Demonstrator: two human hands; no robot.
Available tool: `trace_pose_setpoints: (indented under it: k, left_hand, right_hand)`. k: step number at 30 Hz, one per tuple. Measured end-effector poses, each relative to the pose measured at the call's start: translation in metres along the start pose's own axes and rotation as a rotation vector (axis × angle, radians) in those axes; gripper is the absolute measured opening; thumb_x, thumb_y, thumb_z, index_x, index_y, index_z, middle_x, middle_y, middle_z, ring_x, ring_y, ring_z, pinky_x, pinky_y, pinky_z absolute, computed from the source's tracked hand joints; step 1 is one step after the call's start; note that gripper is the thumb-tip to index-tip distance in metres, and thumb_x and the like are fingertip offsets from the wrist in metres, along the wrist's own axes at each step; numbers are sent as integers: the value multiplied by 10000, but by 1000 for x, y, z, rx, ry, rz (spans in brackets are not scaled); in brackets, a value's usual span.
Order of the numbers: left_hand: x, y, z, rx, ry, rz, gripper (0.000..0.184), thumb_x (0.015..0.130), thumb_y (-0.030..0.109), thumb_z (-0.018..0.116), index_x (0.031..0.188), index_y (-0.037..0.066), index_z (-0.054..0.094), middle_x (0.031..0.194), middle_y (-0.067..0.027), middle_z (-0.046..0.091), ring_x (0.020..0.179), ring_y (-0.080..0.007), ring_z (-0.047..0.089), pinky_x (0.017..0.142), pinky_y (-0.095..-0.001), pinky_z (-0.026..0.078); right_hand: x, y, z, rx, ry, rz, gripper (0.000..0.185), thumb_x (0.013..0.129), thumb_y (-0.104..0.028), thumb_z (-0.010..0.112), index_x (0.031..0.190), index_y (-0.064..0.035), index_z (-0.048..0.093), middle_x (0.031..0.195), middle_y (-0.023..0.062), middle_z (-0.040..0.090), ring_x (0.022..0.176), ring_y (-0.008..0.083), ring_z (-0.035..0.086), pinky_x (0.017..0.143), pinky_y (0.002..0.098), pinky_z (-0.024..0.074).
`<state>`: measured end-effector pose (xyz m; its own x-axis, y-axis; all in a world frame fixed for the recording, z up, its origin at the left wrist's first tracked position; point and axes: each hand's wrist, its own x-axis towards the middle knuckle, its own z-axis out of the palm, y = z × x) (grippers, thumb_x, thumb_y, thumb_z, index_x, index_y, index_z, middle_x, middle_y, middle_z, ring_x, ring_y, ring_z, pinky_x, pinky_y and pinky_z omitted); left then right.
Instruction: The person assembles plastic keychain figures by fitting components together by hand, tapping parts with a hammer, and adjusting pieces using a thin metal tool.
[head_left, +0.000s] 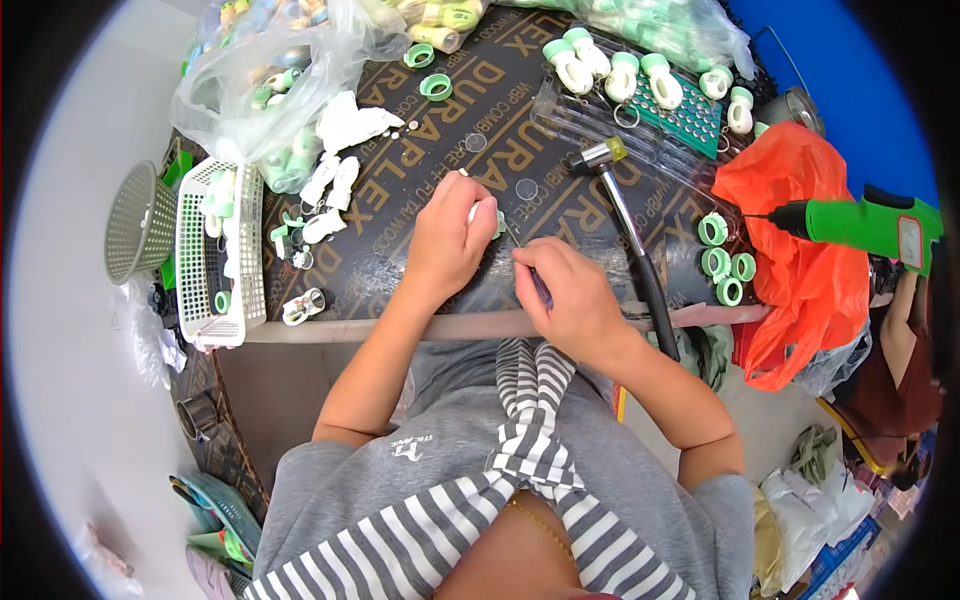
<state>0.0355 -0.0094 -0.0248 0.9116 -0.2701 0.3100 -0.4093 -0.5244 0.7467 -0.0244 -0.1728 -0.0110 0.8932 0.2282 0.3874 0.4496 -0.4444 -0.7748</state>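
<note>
My left hand (452, 240) is closed round a small white and green part (498, 222), which shows between the two hands above the table's front edge. My right hand (572, 298) is closed on a thin tool with a dark purple handle (541, 288); its slim metal shaft points up and left toward the part. Most of the part is hidden by the left fingers. Close by on the table lie two clear round discs (526, 189), beyond the hands. To the right is a hammer (625, 215) with a black grip.
A white basket (255, 260) of parts stands left, with plastic bags (290, 110) behind. At right are green rings (714, 229), a red bag (795, 180) and a green power driver (860, 222). White-green pieces (663, 82) and a green tray (685, 118) lie at the back right. Another person's arm shows far right.
</note>
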Motion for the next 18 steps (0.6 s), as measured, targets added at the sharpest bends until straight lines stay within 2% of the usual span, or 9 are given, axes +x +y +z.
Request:
trace_pose_setpoints:
  k: [2, 5, 7, 10, 12, 13, 17, 18]
  left_hand:
    - [3, 2, -1, 6, -14, -12, 143, 867, 149, 536, 857, 7, 516, 813, -159, 509, 740, -350, 530, 654, -381, 439]
    - [7, 2, -3, 5, -62, -24, 147, 870, 149, 531, 856, 5, 511, 813, -161, 504, 741, -353, 528, 654, -380, 438]
    - [8, 1, -4, 3, -93, -12, 143, 871, 142, 525, 849, 2, 508, 814, -161, 502, 750, -354, 529, 660, -384, 438]
    - [10, 1, -6, -16, -126, 5, 140, 871, 137, 516, 843, 0, 507, 815, -159, 498, 752, -353, 522, 664, -387, 435]
    - [11, 0, -8, -6, -152, -4, 140, 872, 139, 510, 846, 2, 506, 819, -161, 497, 761, -352, 517, 673, -392, 431]
    - [12, -1, -9, -2, -184, -13, 140, 873, 141, 504, 850, 3, 504, 823, -162, 496, 769, -352, 512, 683, -396, 427]
    - [18, 0, -19, -10, -279, -3, 141, 865, 143, 502, 877, 2, 507, 833, -158, 499, 783, -353, 504, 704, -397, 425]
    - [20, 2, -21, 103, -294, 99, 131, 854, 127, 497, 893, 3, 506, 839, -154, 503, 791, -352, 503, 716, -395, 426]
  right_hand:
    - [5, 5, -4, 11, -7, -19, 139, 780, 10, 607, 913, 4, 565, 843, 149, 594, 726, 321, 599, 629, 371, 482]
    - [31, 4, -18, 11, -162, 90, 50, 803, -33, 569, 841, -6, 555, 760, 173, 587, 684, 340, 586, 584, 390, 449]
    - [48, 10, -19, 12, -186, 60, 48, 803, -44, 570, 819, -2, 556, 734, 174, 580, 666, 342, 581, 575, 393, 443]
    - [67, 13, -24, 18, -208, -12, 118, 814, -87, 544, 776, 19, 580, 686, 176, 579, 615, 326, 574, 561, 388, 440]
    - [79, 10, -29, 68, -385, 207, 172, 819, -108, 507, 801, 28, 611, 699, 181, 595, 608, 300, 576, 567, 368, 449]
    - [84, 8, -32, 67, -435, 246, 215, 818, -126, 482, 818, 34, 627, 715, 185, 609, 622, 282, 583, 596, 355, 459]
    - [90, 5, -30, -35, -504, 189, 212, 817, -137, 493, 822, 28, 626, 731, 185, 614, 649, 297, 587, 622, 359, 461]
    - [89, 5, -29, -27, -482, 202, 214, 822, -147, 496, 832, 25, 623, 744, 186, 617, 662, 304, 590, 633, 364, 463]
